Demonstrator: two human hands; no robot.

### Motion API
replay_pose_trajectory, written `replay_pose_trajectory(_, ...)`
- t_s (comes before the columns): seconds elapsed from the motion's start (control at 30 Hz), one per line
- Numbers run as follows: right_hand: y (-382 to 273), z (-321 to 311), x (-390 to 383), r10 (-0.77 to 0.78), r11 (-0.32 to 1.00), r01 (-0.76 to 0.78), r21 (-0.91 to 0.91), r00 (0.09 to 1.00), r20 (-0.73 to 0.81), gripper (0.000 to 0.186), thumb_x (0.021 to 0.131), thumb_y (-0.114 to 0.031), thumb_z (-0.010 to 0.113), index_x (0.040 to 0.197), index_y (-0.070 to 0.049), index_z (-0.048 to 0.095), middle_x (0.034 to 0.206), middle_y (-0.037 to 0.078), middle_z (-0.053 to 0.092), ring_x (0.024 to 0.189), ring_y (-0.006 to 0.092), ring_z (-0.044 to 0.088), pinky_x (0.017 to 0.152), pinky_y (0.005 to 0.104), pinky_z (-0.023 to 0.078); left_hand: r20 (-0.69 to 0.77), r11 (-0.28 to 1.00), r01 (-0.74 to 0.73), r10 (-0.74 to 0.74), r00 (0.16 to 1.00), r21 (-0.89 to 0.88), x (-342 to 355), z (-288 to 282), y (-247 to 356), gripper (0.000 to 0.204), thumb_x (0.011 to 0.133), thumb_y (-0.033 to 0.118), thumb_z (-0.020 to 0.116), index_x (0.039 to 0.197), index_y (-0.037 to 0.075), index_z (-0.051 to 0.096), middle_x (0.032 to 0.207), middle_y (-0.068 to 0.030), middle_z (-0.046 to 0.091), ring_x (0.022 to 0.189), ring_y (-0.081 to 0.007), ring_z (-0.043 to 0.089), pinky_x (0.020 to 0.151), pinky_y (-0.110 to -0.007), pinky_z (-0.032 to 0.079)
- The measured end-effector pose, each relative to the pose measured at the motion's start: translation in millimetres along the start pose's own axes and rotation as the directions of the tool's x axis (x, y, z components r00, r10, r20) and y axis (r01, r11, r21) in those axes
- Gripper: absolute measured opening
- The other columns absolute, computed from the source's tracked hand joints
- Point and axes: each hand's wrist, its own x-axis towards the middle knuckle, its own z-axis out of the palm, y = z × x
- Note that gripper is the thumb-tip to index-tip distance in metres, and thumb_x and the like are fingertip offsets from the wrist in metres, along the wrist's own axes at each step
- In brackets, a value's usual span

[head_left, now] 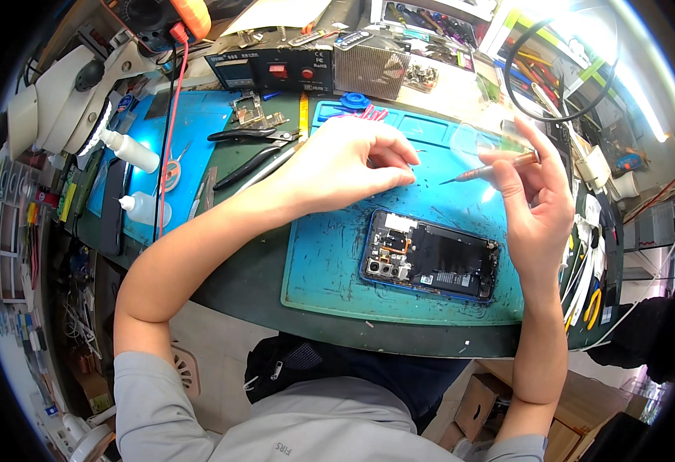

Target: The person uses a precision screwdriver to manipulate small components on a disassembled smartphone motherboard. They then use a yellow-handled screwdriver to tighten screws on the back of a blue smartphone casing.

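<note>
An opened smartphone (407, 283) with a blue frame lies on the blue work mat (314, 269), its back cover off. Its black battery (449, 258) fills the right part, and camera lenses show at the lower left. Above the phone, my left hand (345, 165) hovers over the mat with its fingers curled and the tips together; whatever they may hold is hidden. To the right, my right hand (537, 192) grips a small precision screwdriver (472, 174) between thumb and fingers. The screwdriver's thin tip points left, above the mat and apart from the phone.
Black-handled pliers (245, 158) lie left of my left wrist. White bottles (133, 151) and a black phone-like slab (113, 208) sit farther left. A black instrument box (276, 71) stands behind the mat. Cable loops hang at the far right, above yellow-handled tools (593, 306).
</note>
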Motion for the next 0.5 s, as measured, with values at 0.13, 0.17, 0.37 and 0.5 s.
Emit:
replay_pose_trajectory(0.13,-3.4,-1.6,-0.9,0.086,0.986,-0.085,0.146,0.996,-0.004,0.044,0.103,-0.005,0.062,0.145,0.001,0.051,0.104,0.014,0.077,0.093,0.0150,0.072,0.083,0.0281,0.058,0.121,0.932,0.219,-0.192,0.974,-0.288,1.6,-11.0,10.3,0.033,0.094,0.019,0.078,0.119,0.000,0.070,0.105,-0.0080,0.077,0.094,-0.0122,0.071,0.081,-0.027,0.057)
replay_pose_trajectory(0.17,-3.8,-1.8,-0.9,0.104,0.975,-0.101,0.198,0.995,-0.004,0.044,0.103,-0.007,0.062,0.145,0.001,0.050,0.105,0.015,0.076,0.092,0.0149,0.072,0.082,0.0279,0.058,0.153,0.894,0.267,-0.226,0.962,-0.361,0.7,-10.8,10.6,0.035,0.094,0.020,0.078,0.121,0.000,0.069,0.106,-0.0087,0.077,0.094,-0.0126,0.071,0.081,-0.027,0.057)
replay_pose_trajectory(0.37,-6.5,-1.3,-1.3,0.093,0.955,-0.092,0.282,0.996,0.010,0.045,0.104,-0.008,0.062,0.146,0.002,0.049,0.106,0.017,0.076,0.093,0.0160,0.072,0.083,0.0291,0.059,0.250,0.760,0.390,-0.301,0.920,-0.520,-5.3,-9.8,10.2,0.039,0.094,0.023,0.079,0.124,0.000,0.066,0.108,-0.0101,0.075,0.097,-0.0141,0.071,0.084,-0.028,0.056)
replay_pose_trajectory(0.5,-9.7,0.1,-3.2,0.071,0.962,-0.074,0.264,0.997,0.020,0.046,0.104,-0.009,0.063,0.146,0.003,0.048,0.107,0.017,0.076,0.093,0.0164,0.073,0.084,0.0291,0.059,0.225,0.838,0.291,-0.207,0.952,-0.461,-6.7,-9.4,11.3,0.033,0.093,0.017,0.079,0.120,0.002,0.068,0.105,-0.0065,0.074,0.097,-0.0117,0.069,0.087,-0.028,0.056)
